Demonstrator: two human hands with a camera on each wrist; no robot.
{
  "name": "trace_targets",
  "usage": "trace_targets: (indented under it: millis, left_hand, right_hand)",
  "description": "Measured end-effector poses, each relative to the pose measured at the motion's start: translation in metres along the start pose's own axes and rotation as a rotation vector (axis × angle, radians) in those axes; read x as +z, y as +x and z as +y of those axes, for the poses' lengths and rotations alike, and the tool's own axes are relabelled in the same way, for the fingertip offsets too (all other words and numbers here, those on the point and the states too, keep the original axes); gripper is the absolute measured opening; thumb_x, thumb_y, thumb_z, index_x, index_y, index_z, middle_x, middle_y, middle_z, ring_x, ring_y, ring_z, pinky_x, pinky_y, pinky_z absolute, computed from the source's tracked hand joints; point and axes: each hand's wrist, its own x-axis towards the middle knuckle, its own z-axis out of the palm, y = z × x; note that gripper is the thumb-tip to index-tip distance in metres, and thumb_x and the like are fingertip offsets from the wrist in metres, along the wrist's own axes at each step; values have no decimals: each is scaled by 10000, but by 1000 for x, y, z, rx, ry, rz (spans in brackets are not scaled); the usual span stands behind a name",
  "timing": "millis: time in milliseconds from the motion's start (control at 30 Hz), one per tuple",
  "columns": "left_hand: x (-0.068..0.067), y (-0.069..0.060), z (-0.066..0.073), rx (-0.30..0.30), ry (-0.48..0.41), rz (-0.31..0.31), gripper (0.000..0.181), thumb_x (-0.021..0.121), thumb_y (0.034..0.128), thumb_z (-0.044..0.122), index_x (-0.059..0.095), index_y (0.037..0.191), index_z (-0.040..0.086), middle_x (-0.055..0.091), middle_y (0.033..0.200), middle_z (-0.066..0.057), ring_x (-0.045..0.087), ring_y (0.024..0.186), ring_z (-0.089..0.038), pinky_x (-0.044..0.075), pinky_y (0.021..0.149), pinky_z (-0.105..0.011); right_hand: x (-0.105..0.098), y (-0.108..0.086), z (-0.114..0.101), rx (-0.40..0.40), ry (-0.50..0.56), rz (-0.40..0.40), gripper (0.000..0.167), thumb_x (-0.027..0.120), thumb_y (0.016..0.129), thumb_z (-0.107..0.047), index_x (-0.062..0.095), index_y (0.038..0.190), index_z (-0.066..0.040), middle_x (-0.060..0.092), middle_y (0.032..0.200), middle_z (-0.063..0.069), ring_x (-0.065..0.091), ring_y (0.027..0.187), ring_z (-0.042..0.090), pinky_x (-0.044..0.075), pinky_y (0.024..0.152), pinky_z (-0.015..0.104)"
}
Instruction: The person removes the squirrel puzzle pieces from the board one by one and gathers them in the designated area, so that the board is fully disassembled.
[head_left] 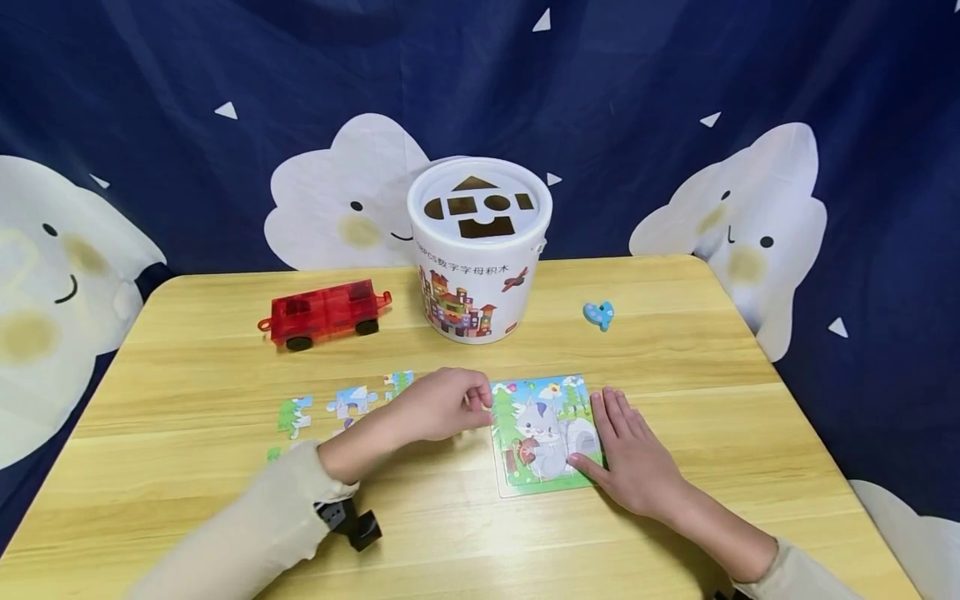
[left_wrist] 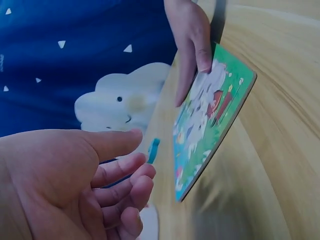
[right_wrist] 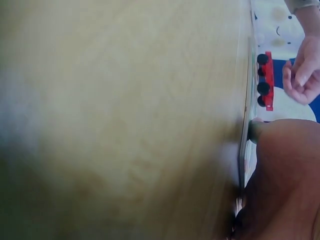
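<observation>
A square puzzle board (head_left: 547, 433) with a grey squirrel picture lies on the table, its top looking slightly offset from the base. The right hand (head_left: 637, 458) lies along its right edge, fingers straight and thumb on the picture. Just off the board's left edge hovers the left hand (head_left: 446, 404); the left wrist view shows this hand (left_wrist: 75, 180) with loosely bent fingers and nothing in them. Loose puzzle pieces (head_left: 352, 402) lie to the left, partly hidden by the left forearm. In the right wrist view the board (right_wrist: 245, 145) appears edge-on beside the right hand (right_wrist: 285, 170).
A white bucket (head_left: 472, 287) with shape holes in its lid stands at the back centre. Left of it is a red toy wagon (head_left: 322, 315). A small blue piece (head_left: 599, 314) lies at the back right. Behind the table (head_left: 750, 433) hangs a dark blue cloth (head_left: 600, 75).
</observation>
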Motion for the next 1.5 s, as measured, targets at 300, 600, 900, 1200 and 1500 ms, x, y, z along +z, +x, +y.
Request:
trace_targets:
  millis: [300,600,900,1200,1500]
  left_hand:
    - [28,37,22,92,55,-14,270,744,949,267,687,1134,79,681,1001,6,629,929,-137,511,865,-300]
    - [62,73,38,72,161,-38,325,780,913,288,686,1158,96,633,1056,-5,564,896,-99,493,794,-241]
    - [71,81,33,63,125,-46,264,818,885,237,683,1060,93,617,1018,4,532,875,-100,475,786,-224]
    - [70,85,35,70,155,-96,280,809,895,224,722,1090,44,651,1048,-19,567,941,-122,490,848,-225]
    - [65,86,40,5,32,-117,161,785,901,149,692,999,61,655,884,17,579,766,-99,484,731,-205]
  right_hand:
    - [-3,2,0,-13,-5,4,912,549,1004,-561,219,1573,71,159,1626,321,131,1508,479,208,1168,627]
    - [-2,0,0,-29,-15,11,902,553,1005,-553,231,1570,73,172,1619,329,146,1503,484,225,1164,624]
    - [-2,1,0,-32,-25,13,903,553,1004,-556,238,1566,77,181,1615,333,155,1501,485,236,1158,626]
    - [-1,0,0,-36,-32,29,898,571,1000,-544,251,1561,81,199,1610,333,173,1497,485,255,1151,627]
    - [-1,1,0,-39,-39,32,895,568,1001,-545,261,1556,86,204,1608,336,178,1494,487,259,1149,628]
